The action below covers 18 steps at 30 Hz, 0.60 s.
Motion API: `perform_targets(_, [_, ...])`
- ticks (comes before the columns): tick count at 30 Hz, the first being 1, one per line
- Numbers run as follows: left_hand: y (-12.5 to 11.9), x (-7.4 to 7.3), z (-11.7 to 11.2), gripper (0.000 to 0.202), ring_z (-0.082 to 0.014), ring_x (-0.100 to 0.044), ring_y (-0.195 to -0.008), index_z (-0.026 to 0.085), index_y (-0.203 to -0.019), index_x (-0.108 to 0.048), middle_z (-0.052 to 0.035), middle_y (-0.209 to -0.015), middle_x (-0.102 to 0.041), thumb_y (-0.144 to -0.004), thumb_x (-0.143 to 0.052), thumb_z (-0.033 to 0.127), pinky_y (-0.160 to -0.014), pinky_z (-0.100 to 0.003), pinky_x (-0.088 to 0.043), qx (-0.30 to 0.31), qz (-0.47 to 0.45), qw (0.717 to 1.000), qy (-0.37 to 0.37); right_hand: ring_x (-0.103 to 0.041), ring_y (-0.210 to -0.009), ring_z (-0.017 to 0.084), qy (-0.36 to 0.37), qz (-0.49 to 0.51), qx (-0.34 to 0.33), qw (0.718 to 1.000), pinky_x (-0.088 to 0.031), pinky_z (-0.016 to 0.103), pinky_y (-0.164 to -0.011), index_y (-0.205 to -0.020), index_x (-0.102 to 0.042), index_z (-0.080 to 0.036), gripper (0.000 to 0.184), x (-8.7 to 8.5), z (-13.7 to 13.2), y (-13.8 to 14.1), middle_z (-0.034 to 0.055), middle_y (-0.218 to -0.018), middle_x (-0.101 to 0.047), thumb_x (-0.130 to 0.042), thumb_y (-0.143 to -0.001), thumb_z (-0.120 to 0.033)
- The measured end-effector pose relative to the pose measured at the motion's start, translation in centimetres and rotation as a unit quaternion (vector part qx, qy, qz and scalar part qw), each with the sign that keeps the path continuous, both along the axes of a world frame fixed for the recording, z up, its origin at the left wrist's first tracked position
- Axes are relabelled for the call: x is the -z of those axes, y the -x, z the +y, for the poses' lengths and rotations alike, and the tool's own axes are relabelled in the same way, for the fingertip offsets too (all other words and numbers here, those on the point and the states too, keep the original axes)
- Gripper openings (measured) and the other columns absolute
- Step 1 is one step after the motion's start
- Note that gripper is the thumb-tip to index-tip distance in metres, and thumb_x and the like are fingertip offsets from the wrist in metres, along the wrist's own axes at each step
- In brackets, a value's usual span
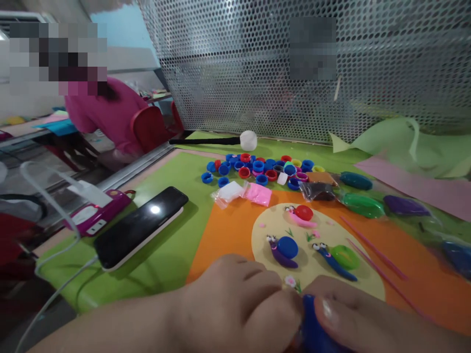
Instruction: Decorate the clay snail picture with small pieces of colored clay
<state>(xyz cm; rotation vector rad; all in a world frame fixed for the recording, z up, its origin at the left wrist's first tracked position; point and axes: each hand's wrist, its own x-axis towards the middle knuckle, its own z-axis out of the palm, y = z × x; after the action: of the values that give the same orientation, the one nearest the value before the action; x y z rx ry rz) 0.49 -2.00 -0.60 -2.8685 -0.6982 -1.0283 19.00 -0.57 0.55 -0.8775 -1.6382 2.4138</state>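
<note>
Both hands meet at the bottom edge of the picture over an orange sheet (228, 228). My left hand (239, 304) is curled with its fingers closed against a lump of dark blue clay (312, 333). My right hand (353, 314) presses its thumb onto the same lump from the right. Just beyond them lies a cream oval card (265, 220) bearing three clay snails with bottle-cap shells: red (303, 213), blue (287, 246) and green (344, 256). A tiny white clay flower (290, 281) sits by my left fingers.
A pile of several bottle caps (259, 167) lies further back, with bags of white (230, 192), pink (258, 193) and brown clay (318, 190). Bagged coloured clay (362, 205) lines the right. A black phone (142, 225) lies left. A person in pink (106, 115) sits far left.
</note>
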Motion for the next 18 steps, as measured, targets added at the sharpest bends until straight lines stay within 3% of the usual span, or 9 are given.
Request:
perform_targets(6, [0.1,0.7,-0.7,0.03,-0.0149,-0.041,-0.038,0.016,-0.071,-0.048,0.0008,-0.05,-0.049,-0.092,-0.027,0.016,-0.033,-0.028,-0.026,-0.061,0.062,0.994,-0.072,-0.018,-0.042,0.004,-0.043,-0.009,-0.017,0.999,-0.01,0.021,-0.039,-0.051,-0.029,-0.018,0.07,1.8,0.1,0.2,-0.0069,-0.045,-0.022,-0.029,-0.077,-0.083])
perform_targets(11, [-0.1,0.5,-1.3,0.017,-0.0163,-0.048,-0.042,0.017,-0.077,-0.042,-0.0003,-0.058,-0.055,-0.088,-0.03,0.012,-0.032,-0.027,-0.031,-0.072,0.129,0.989,-0.02,-0.023,-0.041,0.004,-0.05,-0.04,-0.001,0.998,-0.015,0.019,-0.037,-0.055,-0.038,-0.017,0.067,2.8,-0.2,0.5,-0.0061,-0.045,-0.03,-0.038,-0.074,-0.082])
perform_targets(18, [-0.4,0.9,-1.5,0.029,-0.0168,-0.046,-0.035,0.02,-0.08,-0.036,0.0026,-0.051,-0.051,-0.095,-0.012,0.019,-0.029,-0.028,-0.027,-0.14,0.116,0.982,-0.056,-0.028,-0.046,0.006,-0.054,-0.024,0.033,0.998,-0.021,0.019,-0.041,-0.061,-0.043,-0.018,0.066,1.0,-0.6,1.2,-0.0066,-0.049,-0.033,-0.049,-0.065,-0.084])
